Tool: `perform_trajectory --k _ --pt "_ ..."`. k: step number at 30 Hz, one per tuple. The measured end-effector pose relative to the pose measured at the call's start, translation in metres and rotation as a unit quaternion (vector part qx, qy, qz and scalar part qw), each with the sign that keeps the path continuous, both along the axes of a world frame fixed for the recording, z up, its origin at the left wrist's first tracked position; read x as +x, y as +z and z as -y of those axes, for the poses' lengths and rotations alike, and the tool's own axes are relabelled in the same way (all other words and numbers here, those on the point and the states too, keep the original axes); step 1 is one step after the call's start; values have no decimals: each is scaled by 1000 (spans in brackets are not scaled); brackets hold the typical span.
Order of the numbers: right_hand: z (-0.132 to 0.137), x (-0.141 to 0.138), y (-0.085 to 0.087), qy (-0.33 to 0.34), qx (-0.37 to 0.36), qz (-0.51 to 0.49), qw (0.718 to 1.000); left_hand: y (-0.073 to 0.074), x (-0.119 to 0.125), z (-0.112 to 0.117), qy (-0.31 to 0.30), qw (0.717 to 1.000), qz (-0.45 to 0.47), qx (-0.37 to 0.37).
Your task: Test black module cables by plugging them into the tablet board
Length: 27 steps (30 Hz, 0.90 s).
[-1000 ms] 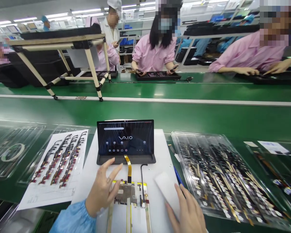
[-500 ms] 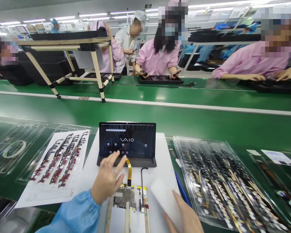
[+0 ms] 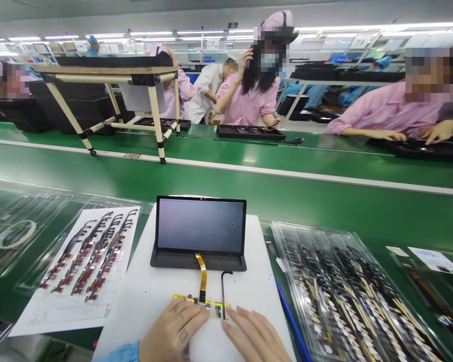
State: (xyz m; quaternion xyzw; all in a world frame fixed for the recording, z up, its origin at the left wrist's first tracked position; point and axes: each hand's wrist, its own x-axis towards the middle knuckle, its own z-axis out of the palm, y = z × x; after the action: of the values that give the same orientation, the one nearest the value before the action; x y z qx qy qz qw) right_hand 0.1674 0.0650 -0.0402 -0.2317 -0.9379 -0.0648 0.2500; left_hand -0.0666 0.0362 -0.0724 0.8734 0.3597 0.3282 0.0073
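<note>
A tablet screen (image 3: 201, 232) stands propped in a dark holder (image 3: 173, 260) on a white mat (image 3: 143, 291); its display is plain grey with a small red dot. A yellow flex cable (image 3: 202, 276) runs from it down to a circuit board (image 3: 196, 300), which my hands mostly cover. My left hand (image 3: 173, 333) lies over the board's left part, fingers curled downward. My right hand (image 3: 254, 336) rests flat beside it, fingers stretched out. A white pad (image 3: 207, 342) shows between both hands. A black bent wire (image 3: 224, 289) lies right of the cable.
A paper sheet with rows of red-black cable parts (image 3: 86, 259) lies at the left, clear trays (image 3: 15, 236) beyond it. A clear tray of flex parts (image 3: 347, 286) fills the right, a blue pen (image 3: 290, 322) beside it. Across the green conveyor (image 3: 249, 186), people in pink work at black trays (image 3: 249, 131).
The screen went from a logo and icons to plain grey. My left hand came back from the screen to the board. My right hand moved left with the white pad onto the board.
</note>
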Motion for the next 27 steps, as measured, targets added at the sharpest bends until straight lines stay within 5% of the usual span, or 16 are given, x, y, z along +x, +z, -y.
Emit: perform_trajectory --k 3,6,11,20,27 --pt "-12 10 12 -91 -19 -103 990 -3 -3 2 -3 999 32 -8" --pt "-25 12 18 -219 -107 -230 942 -2 -3 4 -16 997 74 12" --pt "-50 -3 9 -238 -214 -359 877 5 -3 5 -24 990 138 12" --pt "-96 -34 -13 -241 -43 -212 946 5 -8 3 -18 990 137 16" --pt "-125 -46 -12 -225 8 -189 956 -13 -6 -5 -32 984 162 73"
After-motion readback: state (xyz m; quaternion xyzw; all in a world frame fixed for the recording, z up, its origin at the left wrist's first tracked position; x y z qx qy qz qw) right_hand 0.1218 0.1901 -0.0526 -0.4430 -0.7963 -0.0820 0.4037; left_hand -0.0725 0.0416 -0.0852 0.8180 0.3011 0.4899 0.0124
